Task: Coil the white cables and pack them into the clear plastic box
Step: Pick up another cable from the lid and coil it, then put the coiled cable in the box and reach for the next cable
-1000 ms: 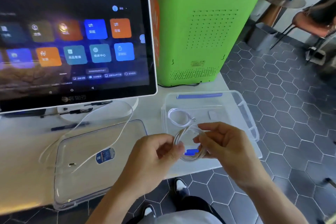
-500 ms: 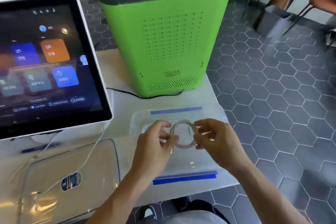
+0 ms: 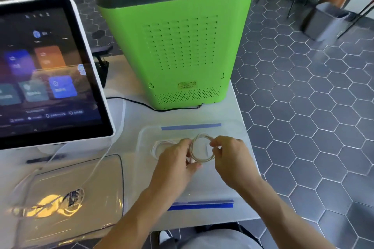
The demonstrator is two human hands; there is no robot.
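Note:
A coiled white cable (image 3: 202, 159) is held between both hands, low over the clear plastic box (image 3: 228, 127) with blue strips on its rim. My left hand (image 3: 178, 164) pinches the coil's left side and my right hand (image 3: 228, 157) pinches its right side. A second white coil (image 3: 159, 147) lies inside the box at the left, partly hidden by my left hand. Another loose white cable (image 3: 99, 164) runs from the screen's base across the clear lid (image 3: 113, 188) on the left.
A large touchscreen terminal (image 3: 46, 79) stands at the left of the white table (image 3: 249, 211). A green machine (image 3: 178, 46) stands behind the box, with a black cord (image 3: 141, 105) at its base. The table's right edge drops to a hexagon-tiled floor.
The view has swung right and forward. Both hands have carried the coil from the table's front edge forward and down over the box.

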